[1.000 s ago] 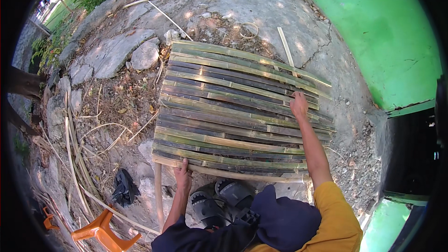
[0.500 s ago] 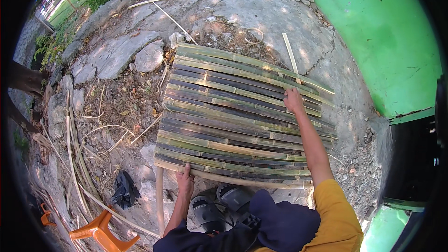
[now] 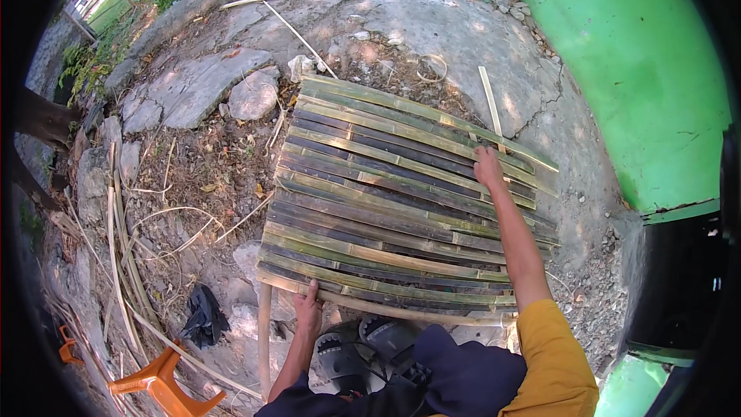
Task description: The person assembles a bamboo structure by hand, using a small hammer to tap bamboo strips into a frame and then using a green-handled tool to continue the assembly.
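A panel of split bamboo slats, dark green, brown and straw-coloured, lies in front of me with its slats side by side. My left hand grips the near left edge, thumb on top and fingers out of sight beneath. A bamboo pole runs along that near edge. Reaching across to the far right part, my right hand has its fingers curled on a bamboo slat. The slats' right ends are uneven, with narrow gaps between some of them. Just beyond that hand, a pale strip pokes out from the far edge.
An orange plastic stool lies at the lower left near a black plastic bag. Long bamboo strips are strewn on the left. Flat stones lie beyond, and a green wall bounds the right.
The view has shifted slightly, so the whole scene sits a little lower and to the right. Both hands keep their places on the bamboo panel.
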Action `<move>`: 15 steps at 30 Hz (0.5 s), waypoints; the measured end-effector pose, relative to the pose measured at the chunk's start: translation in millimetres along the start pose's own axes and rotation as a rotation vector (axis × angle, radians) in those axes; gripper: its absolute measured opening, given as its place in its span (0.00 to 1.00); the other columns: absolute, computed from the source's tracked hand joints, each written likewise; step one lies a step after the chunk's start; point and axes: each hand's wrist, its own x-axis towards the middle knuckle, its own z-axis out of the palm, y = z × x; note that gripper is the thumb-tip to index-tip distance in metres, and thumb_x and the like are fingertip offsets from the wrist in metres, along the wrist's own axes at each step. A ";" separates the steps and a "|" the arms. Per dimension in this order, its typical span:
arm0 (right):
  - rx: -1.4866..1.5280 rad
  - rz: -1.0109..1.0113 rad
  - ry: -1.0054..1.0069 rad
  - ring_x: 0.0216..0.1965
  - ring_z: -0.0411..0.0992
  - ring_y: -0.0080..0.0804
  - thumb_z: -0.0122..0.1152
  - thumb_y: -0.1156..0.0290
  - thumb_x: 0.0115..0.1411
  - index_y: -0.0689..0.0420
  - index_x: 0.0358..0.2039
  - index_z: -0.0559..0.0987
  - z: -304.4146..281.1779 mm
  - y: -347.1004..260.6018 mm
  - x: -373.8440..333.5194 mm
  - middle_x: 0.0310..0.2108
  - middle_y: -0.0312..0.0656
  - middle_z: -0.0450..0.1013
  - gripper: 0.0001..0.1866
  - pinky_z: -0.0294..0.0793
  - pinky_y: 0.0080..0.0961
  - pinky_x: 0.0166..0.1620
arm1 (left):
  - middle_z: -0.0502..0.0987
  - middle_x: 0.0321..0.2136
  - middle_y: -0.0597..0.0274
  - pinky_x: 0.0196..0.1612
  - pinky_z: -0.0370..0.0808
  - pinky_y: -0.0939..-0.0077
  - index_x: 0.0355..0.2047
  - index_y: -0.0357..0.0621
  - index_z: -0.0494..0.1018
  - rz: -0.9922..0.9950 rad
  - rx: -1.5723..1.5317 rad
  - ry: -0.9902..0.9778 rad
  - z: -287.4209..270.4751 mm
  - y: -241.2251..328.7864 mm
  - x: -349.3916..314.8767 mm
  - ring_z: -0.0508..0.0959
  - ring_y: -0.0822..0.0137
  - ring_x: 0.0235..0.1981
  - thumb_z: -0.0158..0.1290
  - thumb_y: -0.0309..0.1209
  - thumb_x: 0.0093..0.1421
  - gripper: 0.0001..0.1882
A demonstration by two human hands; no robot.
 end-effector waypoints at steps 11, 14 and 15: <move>0.012 0.004 0.052 0.54 0.72 0.57 0.64 0.70 0.59 0.55 0.51 0.77 17.6 -42.1 27.1 0.50 0.54 0.71 0.19 0.75 0.52 0.55 | 0.81 0.49 0.57 0.54 0.82 0.60 0.56 0.36 0.72 -0.027 0.016 -0.002 -5.4 -2.3 -1.8 0.82 0.62 0.49 0.58 0.30 0.72 0.17; 0.026 -0.018 0.291 0.55 0.71 0.55 0.62 0.66 0.64 0.54 0.53 0.76 20.0 -61.6 34.6 0.53 0.54 0.70 0.18 0.74 0.53 0.55 | 0.80 0.50 0.56 0.54 0.82 0.60 0.56 0.36 0.72 -0.031 -0.009 0.052 -9.3 0.1 -4.0 0.82 0.62 0.49 0.59 0.30 0.71 0.17; 0.022 -0.017 0.291 0.55 0.71 0.55 0.62 0.66 0.64 0.54 0.53 0.76 18.2 -60.7 45.2 0.53 0.54 0.70 0.18 0.74 0.53 0.55 | 0.80 0.50 0.56 0.54 0.82 0.61 0.56 0.36 0.72 -0.038 -0.013 0.031 -8.0 -0.9 -2.2 0.82 0.63 0.49 0.59 0.30 0.71 0.18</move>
